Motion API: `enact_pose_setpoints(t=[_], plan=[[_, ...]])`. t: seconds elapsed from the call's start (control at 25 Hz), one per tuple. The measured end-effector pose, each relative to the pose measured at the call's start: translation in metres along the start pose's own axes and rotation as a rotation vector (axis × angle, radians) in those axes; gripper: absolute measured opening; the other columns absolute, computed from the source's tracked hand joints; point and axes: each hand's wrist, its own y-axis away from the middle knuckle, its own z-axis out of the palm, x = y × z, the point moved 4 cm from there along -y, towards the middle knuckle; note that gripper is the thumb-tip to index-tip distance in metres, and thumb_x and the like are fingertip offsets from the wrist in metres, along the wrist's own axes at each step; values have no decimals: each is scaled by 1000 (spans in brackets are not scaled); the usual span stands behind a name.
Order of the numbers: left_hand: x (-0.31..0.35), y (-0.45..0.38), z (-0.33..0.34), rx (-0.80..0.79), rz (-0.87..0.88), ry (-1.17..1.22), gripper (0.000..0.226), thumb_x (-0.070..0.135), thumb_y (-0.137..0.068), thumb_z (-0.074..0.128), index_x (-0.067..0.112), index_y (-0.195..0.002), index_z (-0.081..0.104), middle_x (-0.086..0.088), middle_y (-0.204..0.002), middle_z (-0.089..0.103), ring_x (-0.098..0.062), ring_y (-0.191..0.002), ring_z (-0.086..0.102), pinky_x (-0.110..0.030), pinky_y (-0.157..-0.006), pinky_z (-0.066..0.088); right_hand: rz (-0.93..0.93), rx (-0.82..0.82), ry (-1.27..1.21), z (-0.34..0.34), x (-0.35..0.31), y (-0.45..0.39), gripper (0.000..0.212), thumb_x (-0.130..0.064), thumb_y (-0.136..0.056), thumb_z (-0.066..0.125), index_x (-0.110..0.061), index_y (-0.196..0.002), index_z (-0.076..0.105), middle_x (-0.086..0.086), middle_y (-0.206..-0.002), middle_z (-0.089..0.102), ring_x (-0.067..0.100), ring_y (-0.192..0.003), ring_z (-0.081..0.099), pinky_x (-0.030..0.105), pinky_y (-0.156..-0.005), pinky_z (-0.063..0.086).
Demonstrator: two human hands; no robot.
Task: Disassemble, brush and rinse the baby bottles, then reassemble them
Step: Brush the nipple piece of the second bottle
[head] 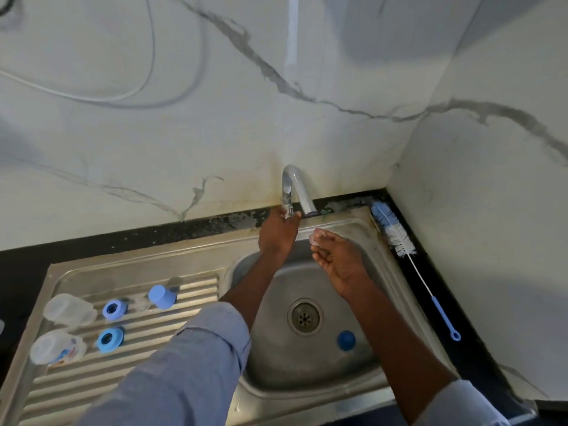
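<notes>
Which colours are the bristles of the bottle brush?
Blue and white bristles, seen in the head view.

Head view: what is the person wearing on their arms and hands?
Both hands, left hand and right hand, are bare: no gloves, rings or watch visible. Light blue-grey fabric shirt sleeves are pushed up, leaving both forearms uncovered.

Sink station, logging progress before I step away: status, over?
Left hand on tap. Right hand pinching clear teat beneath spout. Blue cap lying in basin, nothing obstructing.

Head view, looking steeply down, close over sink
</notes>
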Motion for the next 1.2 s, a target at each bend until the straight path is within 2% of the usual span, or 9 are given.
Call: enact_pose_setpoints(t=[0.28,0.4,0.48,0.56,0.68,0.76,0.92,1.04,1.2], plan=[[0,-44,17,51,-78,-49,24,25,-99,56,6,-110,66,-15,-112,71,-35,-105,65,-36,-81,47,80,5,-165,17,-1,-23,24,3,-95,65,2,-119,68,12,-94,77,19,-81,76,23,-68,61],[-27,-50,21,37,-281,224,25,11,-101,48,-3,-104,68,-25,-104,72,-42,-98,69,-46,-85,56,102,-52,-237,21,2,-29,29,12,-94,61,2,-121,66,16,-103,75,23,-90,75,24,-73,62],[-36,-46,25,-27,-421,450,26,7,-104,41,-4,-108,64,-28,-93,71,-39,-76,70,-45,-70,60,86,-106,-207,26,4,-31,32,15,-93,59,0,-120,66,18,-109,74,24,-95,74,25,-79,63],[-38,-45,21,-60,-434,464,21,8,-107,38,2,-110,59,-22,-81,68,-29,-62,62,-32,-51,52,57,-139,-57,29,7,-30,27,5,-95,64,-6,-119,69,16,-108,74,20,-89,73,25,-76,62],[-36,-42,17,-130,-423,433,18,14,-108,38,12,-111,55,-15,-74,66,-27,-69,60,-28,-57,44,-179,-96,474,19,0,-32,36,-2,-94,70,-13,-128,68,4,-114,72,10,-94,67,24,-83,56],[-37,-43,17,-154,-431,403,19,10,-106,36,16,-105,54,-12,-73,66,-27,-74,59,-29,-59,42,-311,-30,608,11,-4,-36,41,0,-94,69,-8,-133,65,6,-119,70,12,-102,65,25,-91,53],[-34,-47,19,-150,-407,344,16,5,-103,37,14,-106,49,-19,-84,73,-29,-72,66,-34,-66,46,-11,-79,-70,27,3,-34,20,-13,-98,67,-4,-116,68,11,-91,69,16,-78,64,29,-69,50],[-35,-49,17,-131,-417,378,15,1,-101,44,10,-107,55,-17,-80,73,-29,-70,68,-37,-70,53,-81,-64,195,32,-1,-37,16,-16,-91,77,-8,-105,74,4,-79,67,12,-72,59,26,-64,49],[-26,-52,7,-63,-165,90,9,3,-93,60,11,-96,63,-13,-96,75,-34,-91,70,-43,-83,57,-376,21,708,21,-10,-34,33,2,-85,77,-13,-115,74,4,-112,62,3,-88,67,17,-74,56]])
